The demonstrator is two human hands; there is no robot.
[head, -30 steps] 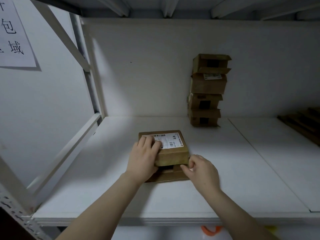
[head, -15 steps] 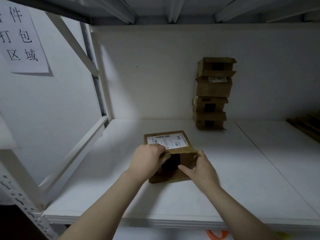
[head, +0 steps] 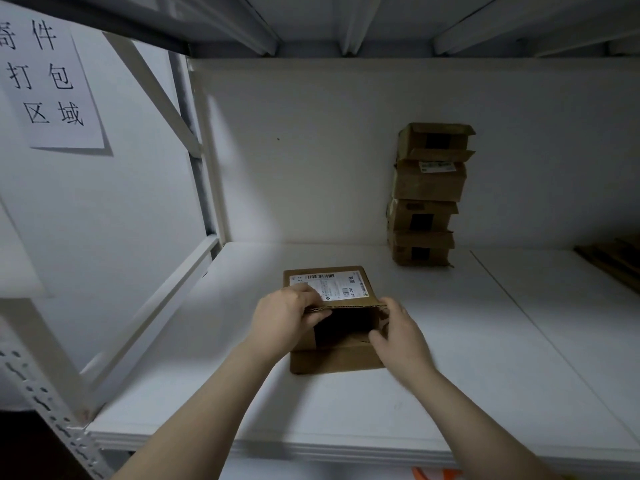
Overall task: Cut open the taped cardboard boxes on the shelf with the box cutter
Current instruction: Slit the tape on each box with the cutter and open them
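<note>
A small brown cardboard box (head: 330, 358) with a white shipping label (head: 329, 285) on top lies on the white shelf (head: 485, 358). Its near end stands open, with a dark hollow showing and a flap folded down onto the shelf. My left hand (head: 287, 315) grips the top flap's left edge. My right hand (head: 398, 332) holds the right side flap. No box cutter is in view.
A stack of several small cardboard boxes (head: 427, 195) leans against the back wall, their near ends open. Flat brown cardboard (head: 613, 261) lies at the far right. A paper sign (head: 48, 81) hangs left, beside the white shelf upright (head: 204, 150). Something orange (head: 436, 474) shows below the shelf edge.
The box's near end has been opened: both hands moved from its top and front corner to the flaps and pulled them apart, baring the dark inside.
</note>
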